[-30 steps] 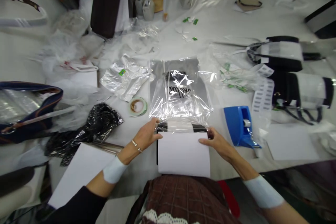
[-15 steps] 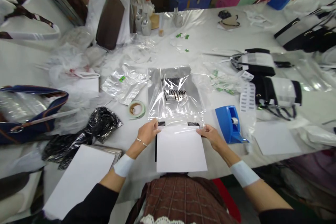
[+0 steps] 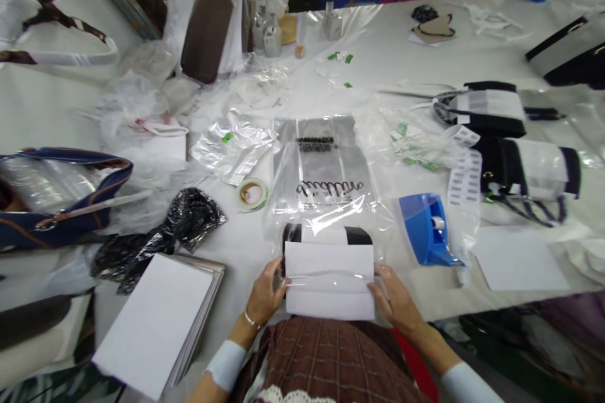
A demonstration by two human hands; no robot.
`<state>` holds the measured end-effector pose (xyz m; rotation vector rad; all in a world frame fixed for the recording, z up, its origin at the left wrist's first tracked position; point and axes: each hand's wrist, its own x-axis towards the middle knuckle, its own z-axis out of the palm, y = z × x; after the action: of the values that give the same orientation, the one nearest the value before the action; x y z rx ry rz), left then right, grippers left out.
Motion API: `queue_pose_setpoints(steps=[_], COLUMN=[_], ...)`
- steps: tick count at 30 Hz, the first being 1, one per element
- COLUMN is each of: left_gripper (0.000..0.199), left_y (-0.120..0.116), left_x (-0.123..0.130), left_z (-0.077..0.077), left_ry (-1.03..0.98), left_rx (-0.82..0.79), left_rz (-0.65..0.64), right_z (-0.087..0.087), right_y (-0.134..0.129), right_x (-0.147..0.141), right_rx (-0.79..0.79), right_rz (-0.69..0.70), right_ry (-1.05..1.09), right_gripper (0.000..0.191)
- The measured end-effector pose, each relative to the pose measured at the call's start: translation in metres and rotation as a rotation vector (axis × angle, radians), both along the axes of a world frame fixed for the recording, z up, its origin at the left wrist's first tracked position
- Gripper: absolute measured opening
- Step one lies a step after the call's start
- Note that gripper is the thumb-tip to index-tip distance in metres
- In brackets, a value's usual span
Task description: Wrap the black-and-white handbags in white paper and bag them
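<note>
both hands sit low at the mouth of the clear plastic bag (image 3: 331, 192), one at each side, wrists angled inward from the person's body. the left hand (image 3: 263, 293) bends its fingers around the near left corner of the clear plastic bag's mouth, thumb inward, pinching the film; the right hand (image 3: 398, 302) mirrors it, thumb and fingers pinching the film on the other side.

half a second ago the hands were farther from the body, at the top edge of the white sheet (image 3: 329, 258). now they have come down its sides, the mouth of the film crosses the sheet in a rippled line, and the printed script has slid nearer the person.

inside the clear plastic bag's near end lies the black-and-white handbag (image 3: 359, 236), dark corners and pale middle showing past the flat, smooth sheet. the film is glossy and creased with highlights.

right of the clear plastic bag stands a blue tape dispenser (image 3: 425, 227) of hard, angular plastic; just left of it lies a round tape roll (image 3: 262, 201), with crumpled, shiny black plastic (image 3: 196, 220) farther left on the table (image 3: 241, 233).
</note>
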<state>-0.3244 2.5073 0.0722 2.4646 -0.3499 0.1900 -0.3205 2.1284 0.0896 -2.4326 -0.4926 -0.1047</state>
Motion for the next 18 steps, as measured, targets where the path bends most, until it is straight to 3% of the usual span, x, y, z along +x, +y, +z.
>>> queue_pose_setpoints(steps=[3,6,10,12,14,16,18], left_gripper=[0.06,0.061,0.052,0.052,0.053,0.049,0.041], left_y=[0.017,0.023,0.002,-0.014,-0.028,-0.034,-0.035], left_x=[-0.009,0.005,0.037,0.048,0.055,0.061,0.066], left_z=[-0.003,-0.01,-0.017,-0.017,-0.017,-0.016,-0.017], left_ry=[0.063,0.129,0.287,0.42,0.528,0.566,0.552], left_rx=[0.007,-0.033,-0.18,-0.292,-0.397,-0.461,-0.501], left_rz=[-0.099,-0.043,0.033,0.173,0.397,0.567,0.608], right_z=[-0.001,-0.014,-0.03,-0.03,-0.029,-0.03,-0.033], right_y=[-0.028,-0.039,-0.006,0.019,0.041,0.054,0.06], right_x=[-0.002,0.019,0.057,0.067,0.067,0.062,0.057], right_rx=[-0.066,-0.065,0.18,0.399,0.596,0.741,0.848], right_rz=[0.148,0.054,-0.13,-0.339,-0.553,-0.661,-0.741], right_ry=[0.176,0.229,0.382,0.522,0.614,0.621,0.596], right_gripper=[0.056,0.065,0.062,0.046,0.039,0.04,0.049])
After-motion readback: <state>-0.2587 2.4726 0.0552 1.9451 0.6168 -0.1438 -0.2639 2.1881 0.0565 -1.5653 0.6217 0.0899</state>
